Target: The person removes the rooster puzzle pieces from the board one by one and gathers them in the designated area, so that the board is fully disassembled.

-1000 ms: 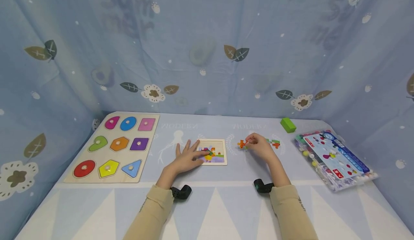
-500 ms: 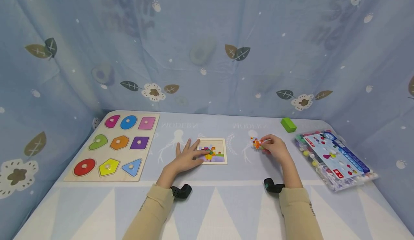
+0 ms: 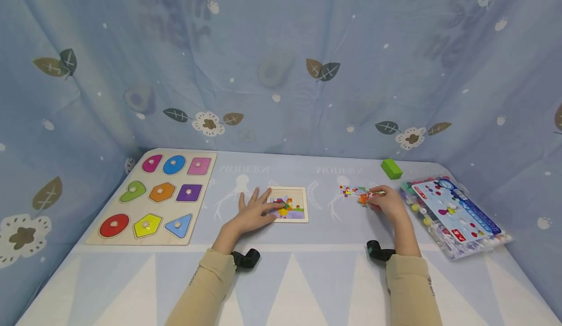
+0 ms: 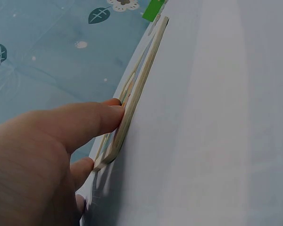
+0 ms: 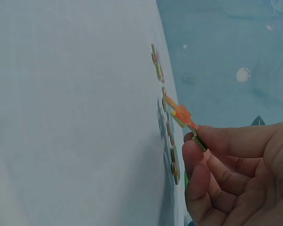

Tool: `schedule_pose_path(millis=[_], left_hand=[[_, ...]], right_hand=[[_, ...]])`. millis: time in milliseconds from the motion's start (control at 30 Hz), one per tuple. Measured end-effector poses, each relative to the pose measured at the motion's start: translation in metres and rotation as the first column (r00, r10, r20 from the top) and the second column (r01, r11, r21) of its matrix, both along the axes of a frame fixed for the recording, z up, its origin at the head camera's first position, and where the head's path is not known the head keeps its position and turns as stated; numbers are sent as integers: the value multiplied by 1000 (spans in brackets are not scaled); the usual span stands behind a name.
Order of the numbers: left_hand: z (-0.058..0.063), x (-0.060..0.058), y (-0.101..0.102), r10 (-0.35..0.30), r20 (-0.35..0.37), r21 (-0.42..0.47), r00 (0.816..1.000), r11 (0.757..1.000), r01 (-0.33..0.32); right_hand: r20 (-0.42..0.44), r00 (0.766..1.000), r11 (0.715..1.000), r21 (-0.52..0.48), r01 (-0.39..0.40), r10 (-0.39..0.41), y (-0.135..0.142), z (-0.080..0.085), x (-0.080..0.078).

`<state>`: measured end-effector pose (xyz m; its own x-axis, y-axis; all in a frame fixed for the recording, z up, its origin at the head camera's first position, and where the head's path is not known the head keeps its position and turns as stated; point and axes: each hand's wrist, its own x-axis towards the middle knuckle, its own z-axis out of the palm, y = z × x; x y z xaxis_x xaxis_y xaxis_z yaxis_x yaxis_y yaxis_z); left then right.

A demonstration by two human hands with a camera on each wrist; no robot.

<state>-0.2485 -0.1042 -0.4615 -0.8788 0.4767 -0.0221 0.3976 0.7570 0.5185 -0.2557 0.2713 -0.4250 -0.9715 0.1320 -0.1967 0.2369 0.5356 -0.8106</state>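
My left hand [image 3: 252, 217] lies with fingers spread over the left part of a small wooden jigsaw tray [image 3: 290, 192]. The left wrist view shows its thumb [image 4: 101, 120] against the tray's edge. Inside the tray, a colourful partial picture [image 3: 297, 214] fills the lower part; bare wood shows above. To the right, my right hand [image 3: 391, 204] pinches an orange jigsaw piece [image 5: 183, 114] between thumb and fingers, tilted just over the table. Several loose jigsaw pieces [image 3: 345, 190] lie flat beside and behind it, partly hidden by that hand.
A wooden shape board [image 3: 96, 233] with knobbed, coloured shapes lies at the left. At the back right is a green block [image 3: 391, 169]. A clear box of colourful beads [image 3: 456, 216] with a printed label stands right of my right hand. A patterned curtain [image 3: 281, 72] encloses the table.
My right hand has moved right with the orange jigsaw piece, uncovering loose pieces on its left. My left hand has stayed on the tray.
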Motion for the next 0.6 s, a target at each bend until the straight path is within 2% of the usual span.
schedule_pose_path(millis=[200,433,600], left_hand=[[0,0,-1,-3,3,-5,1000,1000,3],[2,1,0,-2,14,-1,1000,1000,2],[2,0,0,0,16,5,1000,1000,0]], right_hand=[[28,998,990,132,44,-48,7,1,4],[32,997,955,290,59,-72,10,1,6],[29,996,941,332,71,-85,10,1,6]])
